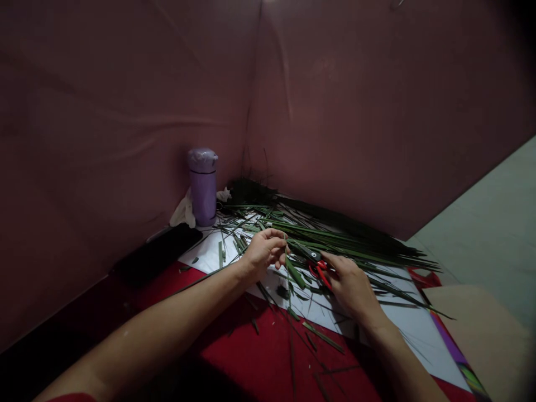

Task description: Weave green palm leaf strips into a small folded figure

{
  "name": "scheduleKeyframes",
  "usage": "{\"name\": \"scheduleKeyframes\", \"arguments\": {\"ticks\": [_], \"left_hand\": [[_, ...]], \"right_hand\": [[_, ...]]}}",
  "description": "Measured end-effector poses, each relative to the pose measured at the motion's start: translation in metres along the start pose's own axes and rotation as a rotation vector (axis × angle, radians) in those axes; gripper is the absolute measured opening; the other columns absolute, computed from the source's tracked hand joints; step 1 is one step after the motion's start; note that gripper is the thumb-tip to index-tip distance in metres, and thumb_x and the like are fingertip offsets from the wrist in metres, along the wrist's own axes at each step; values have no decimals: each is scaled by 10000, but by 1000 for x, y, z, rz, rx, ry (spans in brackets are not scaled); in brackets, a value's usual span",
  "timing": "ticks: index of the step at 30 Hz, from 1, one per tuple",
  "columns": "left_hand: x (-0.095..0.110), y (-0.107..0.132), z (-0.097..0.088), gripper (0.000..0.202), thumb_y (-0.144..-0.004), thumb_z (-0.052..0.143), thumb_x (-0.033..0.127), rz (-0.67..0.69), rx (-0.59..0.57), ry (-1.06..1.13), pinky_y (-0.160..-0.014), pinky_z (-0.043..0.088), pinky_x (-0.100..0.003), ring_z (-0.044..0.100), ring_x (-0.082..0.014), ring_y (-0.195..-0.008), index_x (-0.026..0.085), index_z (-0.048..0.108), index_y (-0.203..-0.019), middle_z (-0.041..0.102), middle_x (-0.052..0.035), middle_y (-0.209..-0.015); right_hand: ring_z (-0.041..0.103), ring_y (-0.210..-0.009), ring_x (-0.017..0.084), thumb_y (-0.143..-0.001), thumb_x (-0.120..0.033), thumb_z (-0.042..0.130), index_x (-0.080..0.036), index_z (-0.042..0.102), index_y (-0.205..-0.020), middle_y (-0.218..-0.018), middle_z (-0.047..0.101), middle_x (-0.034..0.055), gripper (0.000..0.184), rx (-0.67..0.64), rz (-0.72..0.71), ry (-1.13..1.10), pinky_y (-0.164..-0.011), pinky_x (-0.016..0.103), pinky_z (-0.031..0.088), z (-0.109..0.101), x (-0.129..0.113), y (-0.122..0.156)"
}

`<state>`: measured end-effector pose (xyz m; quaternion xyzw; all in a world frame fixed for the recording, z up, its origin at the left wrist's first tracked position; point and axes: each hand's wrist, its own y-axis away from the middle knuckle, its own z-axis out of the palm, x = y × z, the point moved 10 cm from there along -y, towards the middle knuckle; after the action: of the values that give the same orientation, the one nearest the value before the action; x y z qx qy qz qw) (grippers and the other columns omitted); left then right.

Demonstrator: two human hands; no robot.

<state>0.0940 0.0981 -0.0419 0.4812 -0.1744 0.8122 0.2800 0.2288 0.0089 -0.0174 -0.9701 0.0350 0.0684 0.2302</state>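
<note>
One green leaf strip (295, 274) is noted in the left hand (267, 251), to the right of the purple bottle (204, 192) and nearer the person; that grip is closed to a pinch, with the strip's lower part hanging below the fingers. A pair of scissors (320, 271) is in the right hand (349, 282), further right of the bottle; this grip is curled round the red handles, blades pointing toward the left hand. Blade opening cannot be determined. Long green leaves (335, 237) lie in a loose heap extending right from the bottle, beyond both hands. Short cuttings (323, 337) are scattered nearer the person than the bottle, some on the white sheet (412, 329), some on the red worktop (243, 363). The bottle stands upright, crumpled white material (184, 212) at its left side. A dark object (161, 252), identity not discernible, lies left of the bottle and nearer the person. Pink walls (125, 72) rise behind the bottle.
</note>
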Motion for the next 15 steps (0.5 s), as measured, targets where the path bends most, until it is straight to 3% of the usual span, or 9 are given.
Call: {"name": "scheduleKeyframes", "arguments": {"ticks": [4, 7, 9, 12, 15], "left_hand": [[1, -2, -4, 176, -679, 559, 239, 1, 25, 5, -291, 303, -158, 480, -80, -352, 150, 456, -791, 564, -3, -573], [-2, -1, -5, 131, -687, 540, 203, -21, 55, 3, -314, 338, -155, 515, -90, -379, 144, 442, -752, 572, -15, -578], [-7, 0, -1, 114, -682, 533, 170, -53, 40, 12, -360, 385, -159, 566, -109, -444, 141, 436, -732, 584, -28, -600], [-16, 4, 12, 134, -670, 558, 175, -108, -59, 40, -442, 451, -189, 603, -125, -528, 136, 442, -725, 604, -44, -651], [-20, 3, 16, 168, -650, 598, 209, -120, -115, 7, -451, 466, -212, 587, -119, -519, 129, 466, -720, 597, -39, -647]], "right_hand": [[530, -900, 224, -775, -125, 437, -153, 547, -1111, -961, 624, 100, 355, 21, -26, 35, -782, 351, 400, -1, 0, 0], [534, -869, 245, -808, -212, 438, -169, 607, -998, -889, 636, 96, 258, 78, 55, -27, -768, 377, 384, -12, -7, 1], [562, -801, 204, -843, -320, 407, -180, 629, -853, -838, 643, 71, 263, 73, 141, -326, -711, 318, 410, -12, -15, 3], [547, -578, 144, -821, -456, 416, -174, 581, -690, -647, 612, 25, 352, -210, 217, -843, -535, 247, 407, 21, -47, 10], [381, -351, 85, -768, -525, 464, -180, 488, -643, -401, 455, -54, 368, -347, 367, -1184, -386, 205, 309, 44, -61, 20]]}}
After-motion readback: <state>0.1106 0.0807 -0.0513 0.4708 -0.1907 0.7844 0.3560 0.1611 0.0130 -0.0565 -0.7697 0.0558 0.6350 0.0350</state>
